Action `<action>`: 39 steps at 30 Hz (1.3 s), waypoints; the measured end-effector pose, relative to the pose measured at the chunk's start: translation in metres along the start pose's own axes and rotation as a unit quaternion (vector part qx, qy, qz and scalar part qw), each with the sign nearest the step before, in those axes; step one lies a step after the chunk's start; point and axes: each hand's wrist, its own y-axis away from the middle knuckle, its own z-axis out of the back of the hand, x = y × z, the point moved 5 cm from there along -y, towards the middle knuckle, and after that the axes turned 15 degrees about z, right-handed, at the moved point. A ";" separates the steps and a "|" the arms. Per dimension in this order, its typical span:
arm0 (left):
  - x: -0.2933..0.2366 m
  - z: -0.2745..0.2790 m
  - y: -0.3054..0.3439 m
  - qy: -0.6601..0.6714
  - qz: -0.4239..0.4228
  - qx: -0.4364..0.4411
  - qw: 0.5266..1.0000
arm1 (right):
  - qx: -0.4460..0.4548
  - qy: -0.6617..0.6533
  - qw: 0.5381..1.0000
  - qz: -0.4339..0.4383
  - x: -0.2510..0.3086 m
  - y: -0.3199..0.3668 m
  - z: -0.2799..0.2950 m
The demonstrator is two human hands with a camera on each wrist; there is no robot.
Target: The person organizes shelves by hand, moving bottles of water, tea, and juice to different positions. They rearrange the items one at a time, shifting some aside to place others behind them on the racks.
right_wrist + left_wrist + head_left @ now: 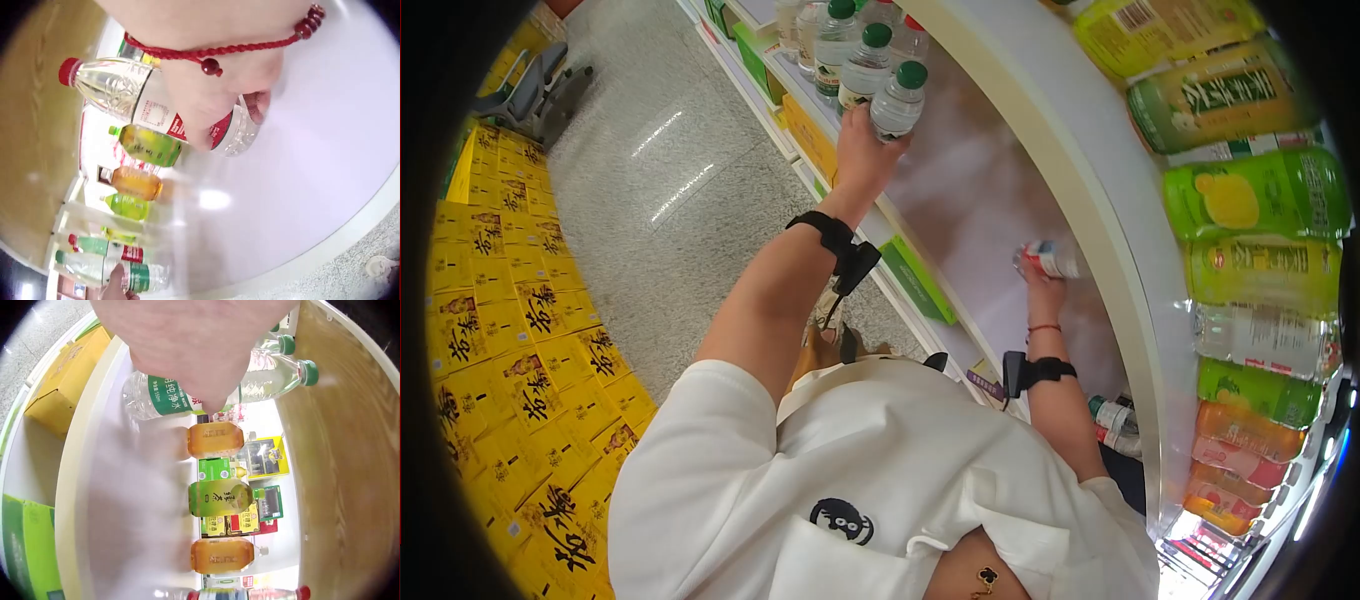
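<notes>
My left hand (868,160) grips a clear water bottle (900,100) with a green cap, at the front of a group of bottles on the curved shelf. In the left wrist view its green and white label (165,395) shows beside the fingers, and the hand covers its middle. Further along the same shelf, my right hand (1043,292) holds a clear bottle (1058,262) with a red and white label. The right wrist view shows this bottle's red cap (69,72) and my fingers around its lower part.
More green-capped bottles (836,45) stand behind the left hand. Orange tea bottles (215,439) and a green tea bottle (219,497) line the shelf's back. Drinks (1255,195) fill the right side. Yellow cartons (530,340) are stacked across the speckled floor (650,180).
</notes>
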 end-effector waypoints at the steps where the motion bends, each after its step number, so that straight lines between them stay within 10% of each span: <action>1: 0.000 0.001 0.000 0.000 -0.004 0.001 1.000 | 0.002 -0.020 1.000 -0.001 0.008 -0.010 -0.023; 11: 0.017 0.001 0.003 0.042 -0.011 -0.010 0.999 | 0.129 0.088 0.982 0.110 0.068 -0.093 -0.170; 28: 0.056 -0.008 -0.009 -0.029 0.002 0.085 0.996 | 0.266 0.026 0.948 0.173 0.106 -0.140 -0.238; 35: 0.058 -0.011 -0.006 -0.012 0.021 0.091 0.996 | 0.308 -0.016 0.941 0.138 0.081 -0.158 -0.261; 37: 0.061 -0.012 -0.007 -0.001 0.004 0.087 0.996 | 0.268 -0.341 0.900 0.035 0.078 -0.160 -0.273; 39: 0.064 -0.014 -0.008 -0.003 0.010 0.090 0.996 | 0.282 -0.205 0.937 0.018 0.108 -0.157 -0.259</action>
